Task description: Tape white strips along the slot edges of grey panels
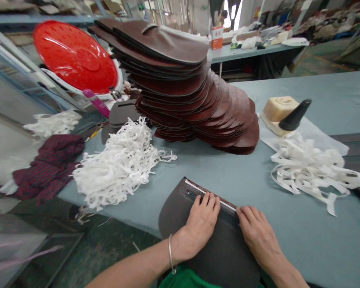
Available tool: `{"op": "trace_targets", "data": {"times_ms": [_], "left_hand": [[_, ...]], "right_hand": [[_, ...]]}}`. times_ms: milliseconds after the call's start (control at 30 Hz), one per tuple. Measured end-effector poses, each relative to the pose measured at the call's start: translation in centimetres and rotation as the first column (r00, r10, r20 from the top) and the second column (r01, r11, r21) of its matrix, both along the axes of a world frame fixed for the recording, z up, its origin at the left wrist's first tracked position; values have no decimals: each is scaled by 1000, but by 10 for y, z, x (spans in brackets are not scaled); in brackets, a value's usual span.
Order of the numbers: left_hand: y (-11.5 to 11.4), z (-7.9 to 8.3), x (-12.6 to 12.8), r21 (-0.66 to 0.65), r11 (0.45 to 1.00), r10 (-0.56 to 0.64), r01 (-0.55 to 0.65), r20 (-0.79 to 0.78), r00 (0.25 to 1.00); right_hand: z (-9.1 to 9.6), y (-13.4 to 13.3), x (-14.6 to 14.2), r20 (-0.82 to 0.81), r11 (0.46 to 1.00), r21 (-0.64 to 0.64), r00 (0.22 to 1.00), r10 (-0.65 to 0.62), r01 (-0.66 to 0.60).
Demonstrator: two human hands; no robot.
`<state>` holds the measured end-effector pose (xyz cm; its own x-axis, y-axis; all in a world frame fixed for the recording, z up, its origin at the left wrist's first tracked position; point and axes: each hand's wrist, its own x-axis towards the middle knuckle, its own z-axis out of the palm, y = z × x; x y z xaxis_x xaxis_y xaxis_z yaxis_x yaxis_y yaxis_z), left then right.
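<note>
We have a green garment (189,278) at the bottom edge, mostly cut off. Above it, a dark grey, flat, round-cornered panel (223,256) lies at the table's near side, angled, lower end running out toward us. Its bottom is hidden by forearm and garment. Surface matte, smooth; far edge straight, with a narrow white strip (228,206) along it and a thin brown border beyond. Dark slot near the upper left corner, partly under the fingers; we can't make out its detail.

Left hand (202,220), silver bangle (170,252) at the wrist: palm down, fingers stretched over the strip, pressing flat, not clenched. Right hand (256,230): fingertips at the strip's right end, thumb hidden; we can't tell if it pinches the panel.

Pale blue-green table (315,240): near edge comes in from the left and disappears behind the panel. We've got bare surface right of the right hand and beyond the panel.

Farther: loose heap of thin white strips (117,164) left, tangle of wider white strips (309,164) right. Behind these, 1 tall, leaning stack of glossy brown panels (180,88), blocking our view past it; cream block (280,108) to its right.
</note>
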<state>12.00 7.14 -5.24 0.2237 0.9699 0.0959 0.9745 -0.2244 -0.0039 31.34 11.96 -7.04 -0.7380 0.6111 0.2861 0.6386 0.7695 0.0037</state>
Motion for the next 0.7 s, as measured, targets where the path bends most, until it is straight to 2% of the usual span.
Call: {"op": "trace_targets", "data": {"times_ms": [133, 233, 333, 433, 500, 600, 700], "left_hand": [[6, 7, -52, 38, 994, 96, -99, 83, 992], [8, 4, -86, 63, 997, 40, -45, 83, 996], [3, -9, -99, 83, 997, -4, -5, 109, 994], [-4, -19, -100, 159, 985, 35, -71, 217, 976], [-5, -20, -103, 218, 963, 77, -156, 332, 940], [5, -14, -121, 279, 880, 203, -384, 510, 836], [24, -5, -146, 311, 765, 291, -564, 614, 733]], "right_hand": [[-5, 5, 5, -37, 999, 36, 999, 1, 0], [-8, 12, -5, -67, 995, 93, 997, 28, -22], [-12, 22, -13, -70, 984, 126, 988, 134, -125], [-12, 39, -15, -96, 984, 105, 983, 156, -146], [-6, 54, -23, -130, 991, 53, 983, 130, -124], [10, 76, -62, -217, 989, -74, 970, 112, -131], [27, 93, -138, -348, 950, -285, 937, 17, -123]]}}
